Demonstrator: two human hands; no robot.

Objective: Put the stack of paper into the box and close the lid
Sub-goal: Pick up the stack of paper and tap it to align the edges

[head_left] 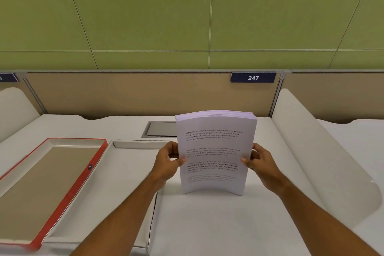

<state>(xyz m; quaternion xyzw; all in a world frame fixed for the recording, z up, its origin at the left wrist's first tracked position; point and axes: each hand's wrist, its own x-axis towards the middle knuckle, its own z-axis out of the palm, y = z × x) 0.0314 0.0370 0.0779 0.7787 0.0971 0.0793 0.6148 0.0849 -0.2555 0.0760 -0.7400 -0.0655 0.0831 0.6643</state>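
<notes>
We hold the stack point(215, 151) upright on its bottom edge on the desk point(207, 224), long axis vertical, printed face toward us. Left hand point(169, 164) pinches the 9 o'clock edge, right hand point(259, 164) the 3 o'clock edge, fingers closed on paper. The box point(133, 172) lies open at 9 o'clock, just beside the stack, left hand nearer. The lid point(68, 193), red-rimmed, lies further out at 9 o'clock. Likely next: tip the stack flat and shift it left.
</notes>
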